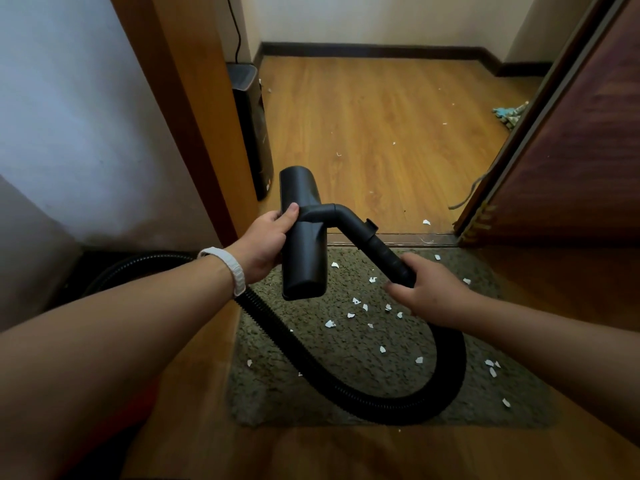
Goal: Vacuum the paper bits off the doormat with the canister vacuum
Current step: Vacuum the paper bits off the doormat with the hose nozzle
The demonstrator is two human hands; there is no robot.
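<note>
A black floor nozzle (304, 237) hangs in the air above the doormat, turned lengthwise away from me. My left hand (265, 242) grips its left side, thumb on top. My right hand (427, 292) holds the black wand end (388, 252) joined to the nozzle's neck. The ribbed black hose (446, 368) loops from the wand down over the mat and off to the left under my left arm. The olive-green shaggy doormat (346, 355) lies on the wood floor, strewn with several white paper bits (330, 323).
A doorway lies ahead with a wooden frame (194, 116) on the left and a dark door (568, 150) on the right. A black box-shaped appliance (251, 126) stands past the frame. A few paper bits (426, 222) and a teal cloth (509, 114) lie on the far floor.
</note>
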